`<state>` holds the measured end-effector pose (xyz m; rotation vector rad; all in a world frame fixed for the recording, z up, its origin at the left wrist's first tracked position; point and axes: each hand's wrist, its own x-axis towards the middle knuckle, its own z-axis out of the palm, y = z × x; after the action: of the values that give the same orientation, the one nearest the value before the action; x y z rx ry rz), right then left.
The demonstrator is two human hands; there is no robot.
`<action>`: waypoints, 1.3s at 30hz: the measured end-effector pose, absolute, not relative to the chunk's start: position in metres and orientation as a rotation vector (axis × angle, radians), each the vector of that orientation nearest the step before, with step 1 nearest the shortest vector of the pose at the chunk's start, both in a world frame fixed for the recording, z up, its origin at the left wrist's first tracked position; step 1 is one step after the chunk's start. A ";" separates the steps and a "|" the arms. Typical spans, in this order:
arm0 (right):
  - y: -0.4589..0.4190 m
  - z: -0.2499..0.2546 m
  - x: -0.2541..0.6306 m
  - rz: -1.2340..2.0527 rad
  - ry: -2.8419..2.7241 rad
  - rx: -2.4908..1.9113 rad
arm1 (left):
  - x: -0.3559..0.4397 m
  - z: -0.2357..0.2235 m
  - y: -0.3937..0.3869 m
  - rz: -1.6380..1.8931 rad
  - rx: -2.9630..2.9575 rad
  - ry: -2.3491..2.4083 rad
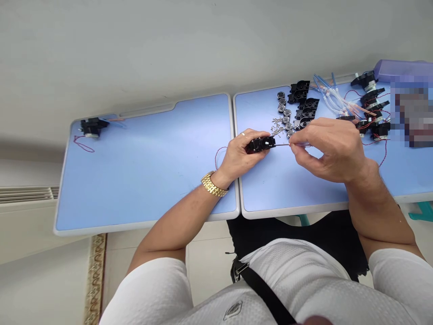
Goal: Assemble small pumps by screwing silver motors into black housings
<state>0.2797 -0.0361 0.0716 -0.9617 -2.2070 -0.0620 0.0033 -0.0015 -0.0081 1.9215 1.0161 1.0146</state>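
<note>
Here we are, right over the work! Closest to us, our left hand (238, 153) curls round a black plastic housing (260, 144), gripping it firmly with its end pointing toward three o'clock. A gold link watch (214, 185) sits on that wrist. Our right hand (324, 151) comes in from four o'clock, thumb and fingertips pinched on a slim screwdriver (299, 144), its thin shaft lying level with its tip at the housing's end. The step in hand looks like driving a small screw into that housing, though from up here we can't quite make out the tip's seat. The next move calls for shaft and housing to stay in a straight line, with the left hand holding steady.

Just beyond, at twelve o'clock on the blue table (142, 176), lies a scatter of tiny screws (277, 126) beside a curving row of round metal discs (286, 119). Behind those sit more black housings (302, 106), and at one o'clock a bundle of clear tubing (333, 101). Further out at two o'clock, black units trailing red wires (374, 113) are gathered by the table's far end. Away at ten o'clock, one lone black unit (92, 127) sits near the far left corner with its red wire (84, 144) looping loose.
</note>
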 end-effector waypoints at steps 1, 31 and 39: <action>-0.036 0.072 0.280 -0.058 -2.220 -0.960 | 0.003 -0.008 -0.002 1.009 1.919 1.024; -0.033 0.066 0.292 -0.054 -2.177 -1.113 | 0.004 -0.009 -0.003 0.958 1.867 1.030; -0.036 0.075 0.287 0.297 -2.133 -1.028 | 0.005 -0.009 -0.004 0.968 1.849 1.035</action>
<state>0.2868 -0.0364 0.0752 -1.0276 -2.1327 0.2973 0.0047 -0.0036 -0.0090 1.8490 1.0346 0.9679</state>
